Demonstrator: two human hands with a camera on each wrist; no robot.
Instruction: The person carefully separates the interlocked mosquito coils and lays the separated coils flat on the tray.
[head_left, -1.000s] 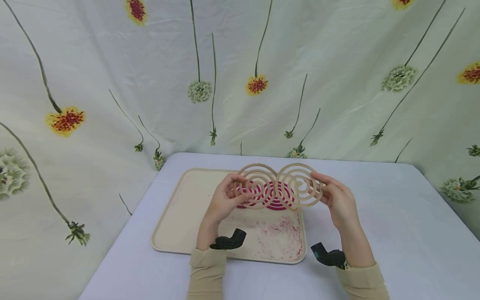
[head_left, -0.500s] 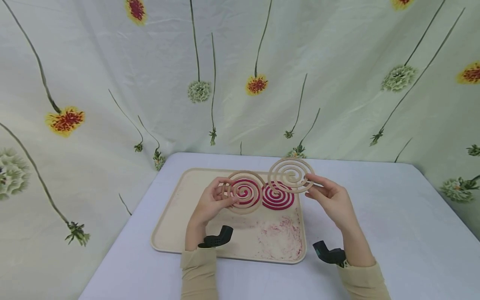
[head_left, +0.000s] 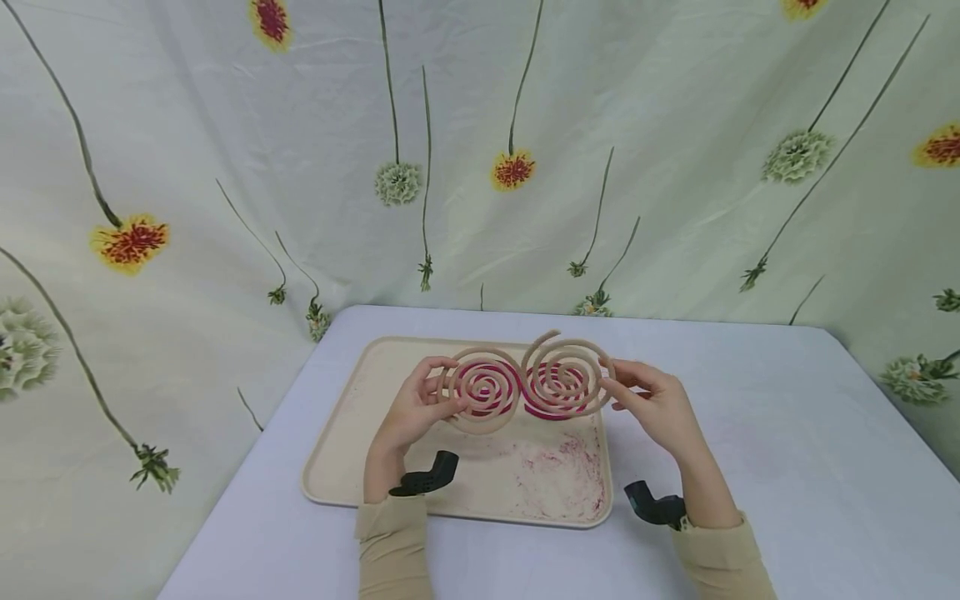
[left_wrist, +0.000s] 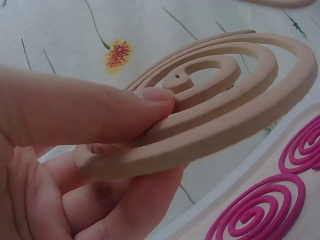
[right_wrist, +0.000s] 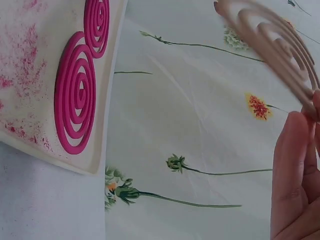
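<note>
Between thumb and fingers my left hand [head_left: 414,407] pinches the left edge of a tan mosquito coil [left_wrist: 200,137], held flat and tilted above the tray. A second tan mosquito coil [right_wrist: 272,47] is pinched at its right edge by my right hand [head_left: 660,408]; its loose outer end points up at the top. In the head view the two tan coils sit side by side, and whether their edges touch I cannot tell. Behind them two pink mosquito coils [right_wrist: 80,92] lie next to each other on the tray, partly covered by the tan ones.
The beige tray [head_left: 360,450] rests on a white-covered table [head_left: 750,400]. Pink powder smears [head_left: 570,475] mark its right front part. A flower-printed cloth [head_left: 480,233] hangs behind the table.
The tan coils overlapped a second ago and now sit side by side. My left hand has moved left. The right-hand coil has dipped and turned, so its loose end sticks up.
</note>
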